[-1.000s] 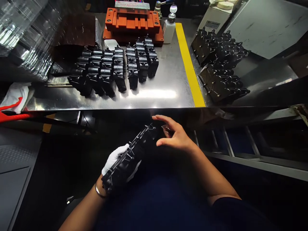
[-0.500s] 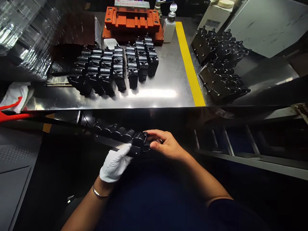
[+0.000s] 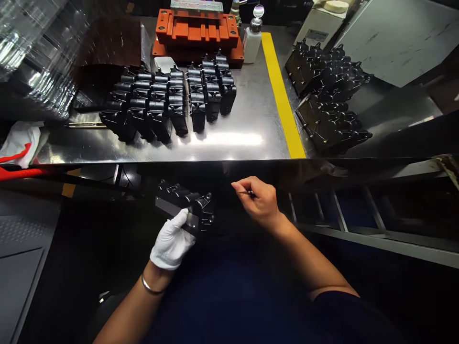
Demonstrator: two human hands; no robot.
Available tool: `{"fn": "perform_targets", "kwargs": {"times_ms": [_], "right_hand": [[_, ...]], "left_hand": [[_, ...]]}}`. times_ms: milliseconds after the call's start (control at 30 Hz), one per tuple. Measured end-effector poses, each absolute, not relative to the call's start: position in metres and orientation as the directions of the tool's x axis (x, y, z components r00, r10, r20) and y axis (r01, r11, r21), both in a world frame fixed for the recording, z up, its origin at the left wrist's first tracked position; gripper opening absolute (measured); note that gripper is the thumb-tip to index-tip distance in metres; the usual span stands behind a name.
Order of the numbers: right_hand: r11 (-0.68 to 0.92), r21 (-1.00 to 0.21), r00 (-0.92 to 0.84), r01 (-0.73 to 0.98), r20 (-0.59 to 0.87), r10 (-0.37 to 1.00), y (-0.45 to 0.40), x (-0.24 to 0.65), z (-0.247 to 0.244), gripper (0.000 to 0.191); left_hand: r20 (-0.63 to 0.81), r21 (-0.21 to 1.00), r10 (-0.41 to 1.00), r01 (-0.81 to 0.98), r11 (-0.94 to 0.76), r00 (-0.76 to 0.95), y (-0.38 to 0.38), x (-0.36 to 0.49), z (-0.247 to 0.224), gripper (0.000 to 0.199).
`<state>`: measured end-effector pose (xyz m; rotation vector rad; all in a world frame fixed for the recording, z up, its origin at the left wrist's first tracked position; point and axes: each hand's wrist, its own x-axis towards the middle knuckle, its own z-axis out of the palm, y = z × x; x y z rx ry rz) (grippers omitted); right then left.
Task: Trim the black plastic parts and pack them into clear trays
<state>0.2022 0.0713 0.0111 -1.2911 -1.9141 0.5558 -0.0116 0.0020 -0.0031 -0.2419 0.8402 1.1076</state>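
In front of the bench edge, a black ribbed part [image 3: 175, 203] is held by my left hand [image 3: 172, 242], which wears a white glove, thumb across the part's flat side. My right hand [image 3: 258, 201] is bare and closed in a pinch to the right of the part, apart from it. A thin dark item shows by its fingers, too small to identify. Several similar black parts [image 3: 158, 102] stand in rows on the metal bench [image 3: 251, 110].
An orange fixture [image 3: 199, 31] and a white pump bottle [image 3: 252, 43] stand at the bench's back. Right of the yellow tape [image 3: 281, 95] are more black parts [image 3: 332, 119]. Clear plastic packaging [image 3: 39, 57] is at upper left, a red-handled tool [image 3: 21, 172] at the left edge.
My right hand has moved right and slightly up, away from the held part, and its fingers have closed into a pinch. The part in my left hand has turned, its near end tilting down.
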Motion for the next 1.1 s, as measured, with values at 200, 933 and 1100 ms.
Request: {"fn": "perform_targets", "kwargs": {"times_ms": [200, 933, 1100], "right_hand": [[0.539, -0.61, -0.519, 0.581, 0.232, 0.823, 0.078, 0.214, 0.035, 0.035], [0.78, -0.465, -0.613, 0.419, 0.489, 0.621, 0.063, 0.19, 0.021, 0.056], [0.77, -0.544, -0.661, 0.334, 0.447, 0.603, 0.07, 0.194, 0.028, 0.046]], "left_hand": [[-0.523, 0.566, 0.82, -0.623, 0.539, 0.234, -0.006, -0.024, 0.002, 0.046], [-0.645, 0.389, 0.739, -0.75, 0.535, 0.193, -0.009, 0.0, 0.011, 0.028], [-0.802, 0.048, 0.53, -0.855, 0.517, 0.275, -0.003, 0.006, 0.022, 0.032]]}}
